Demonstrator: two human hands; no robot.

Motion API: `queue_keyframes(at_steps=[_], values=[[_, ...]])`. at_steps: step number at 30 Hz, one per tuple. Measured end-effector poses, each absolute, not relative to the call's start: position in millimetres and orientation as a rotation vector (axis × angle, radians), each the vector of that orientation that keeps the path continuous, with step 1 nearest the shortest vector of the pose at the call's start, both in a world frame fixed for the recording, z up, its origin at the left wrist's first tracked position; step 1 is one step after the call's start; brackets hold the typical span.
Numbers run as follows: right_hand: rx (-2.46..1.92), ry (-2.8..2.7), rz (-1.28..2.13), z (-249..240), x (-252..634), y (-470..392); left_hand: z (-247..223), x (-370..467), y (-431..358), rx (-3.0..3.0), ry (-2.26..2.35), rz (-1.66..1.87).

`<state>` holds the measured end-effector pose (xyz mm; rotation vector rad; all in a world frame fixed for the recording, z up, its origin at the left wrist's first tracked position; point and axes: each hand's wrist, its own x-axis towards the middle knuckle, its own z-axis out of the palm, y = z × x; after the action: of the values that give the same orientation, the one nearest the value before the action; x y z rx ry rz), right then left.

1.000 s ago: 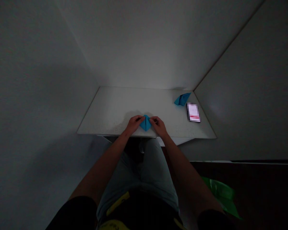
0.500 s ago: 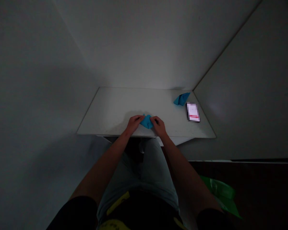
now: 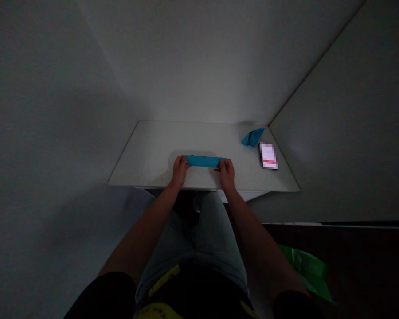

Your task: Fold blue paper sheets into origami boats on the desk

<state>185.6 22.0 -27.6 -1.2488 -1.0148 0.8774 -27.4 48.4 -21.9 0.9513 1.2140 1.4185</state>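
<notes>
A blue sheet of folded paper [image 3: 204,161] is stretched out as a long narrow strip above the front part of the white tabletop [image 3: 162,137]. My left hand [image 3: 180,170] pinches its left end. At the right end, my right hand [image 3: 227,172] grips it with thumb and fingers. Farther back on the right lies a folded blue paper shape [image 3: 253,137] with pointed ends, apart from both hands.
A phone [image 3: 268,156] with a lit, blurred-out screen lies at the tabletop's right side. Walls enclose the table at the back, left and right. Something green and shiny [image 3: 307,270] is on the dark floor at lower right.
My hands have moved apart, left and right. The blue paper between them has gone from a small bunched, pointed form to a long flat strip. The phone and the other paper shape have stayed put.
</notes>
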Motion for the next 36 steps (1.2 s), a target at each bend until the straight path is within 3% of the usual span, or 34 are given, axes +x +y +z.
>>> queue_keyframes(at_steps=[9, 16, 24, 36], values=[[-1.188, -1.101, 0.974, -22.0, 184.1, 16.3, -10.1, -29.3, 38.2, 1.28, 1.222, 1.098], [-1.223, -1.118, 0.983, -17.6, 187.1, 13.6, -10.0, -29.3, 40.4, 1.254, 1.307, 1.096], [-1.23, -1.195, 0.944, -15.0, 186.1, 6.3, -8.8, -33.3, 45.3, 1.181, 1.364, 1.363], [-1.258, -1.804, 0.868, 27.9, 235.6, -37.8, 4.5, -25.0, 48.0, 1.061, 1.105, 1.275]])
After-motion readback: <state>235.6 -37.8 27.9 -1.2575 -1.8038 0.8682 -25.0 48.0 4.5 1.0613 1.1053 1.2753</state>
